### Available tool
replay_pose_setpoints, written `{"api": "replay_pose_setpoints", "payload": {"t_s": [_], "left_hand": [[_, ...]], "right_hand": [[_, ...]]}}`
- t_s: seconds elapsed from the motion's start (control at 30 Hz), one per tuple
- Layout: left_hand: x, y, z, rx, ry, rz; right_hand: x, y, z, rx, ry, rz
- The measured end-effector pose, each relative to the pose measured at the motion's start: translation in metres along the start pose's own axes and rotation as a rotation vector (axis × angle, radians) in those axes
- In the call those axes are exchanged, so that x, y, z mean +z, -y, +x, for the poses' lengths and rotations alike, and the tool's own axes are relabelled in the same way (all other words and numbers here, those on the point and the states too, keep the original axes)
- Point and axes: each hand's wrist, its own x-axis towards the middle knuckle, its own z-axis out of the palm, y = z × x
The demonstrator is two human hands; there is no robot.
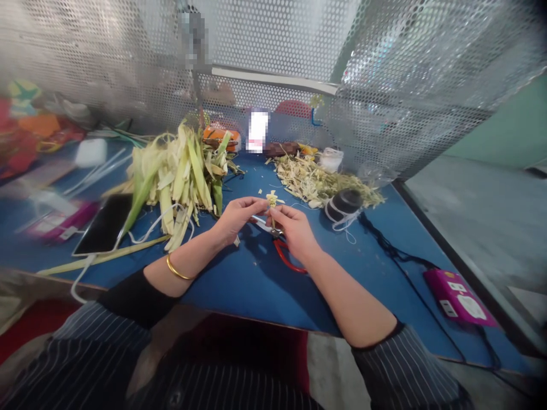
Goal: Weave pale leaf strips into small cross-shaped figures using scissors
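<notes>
Both hands meet above the middle of the blue table around a small pale-yellow piece of folded corn husk (272,199). My left hand (242,216) pinches it from the left, fingertips closed. From the right, my right hand (293,225) grips its lower part between thumb and fingers. Scissors with red handles (282,256) lie under the hands, partly covered by them. A bunch of long corn husks (179,171) rests to the left of my left hand. Beyond my right hand sits a dark spool wound with white thread (343,206).
A heap of husk scraps (311,176) spreads along the back right. At left lies a dark-screened tablet or phone (105,223) with a white cable. A purple packet (459,297) and black cords sit at right. A perforated metal panel (273,40) borders the table's back.
</notes>
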Motion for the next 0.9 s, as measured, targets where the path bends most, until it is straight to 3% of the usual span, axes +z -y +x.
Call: {"api": "replay_pose_setpoints", "payload": {"t_s": [0.1, 0.33, 0.5, 0.63, 0.77, 0.9], "left_hand": [[0.0025, 0.0022, -0.0019, 0.007, 0.075, -0.034], [0.0027, 0.0016, 0.0008, 0.009, 0.043, -0.156], [-0.0032, -0.0049, 0.004, -0.04, -0.069, -0.197], [-0.0049, -0.005, 0.0047, -0.036, -0.097, -0.185], [-0.0051, -0.0016, 0.0054, -0.052, -0.09, -0.193], [-0.0045, 0.0001, 0.0049, -0.028, -0.042, -0.145]], "right_hand": [[0.0033, -0.0008, -0.0016, -0.061, 0.026, -0.041], [0.0034, -0.0019, -0.0014, -0.048, 0.069, -0.048], [-0.0027, 0.0029, 0.0023, 0.078, 0.043, 0.028], [-0.0023, 0.0009, 0.0009, 0.14, 0.09, -0.058], [0.003, -0.0022, -0.004, 0.035, 0.145, -0.11], [0.0052, -0.0002, -0.0051, 0.0, 0.084, -0.124]]}}
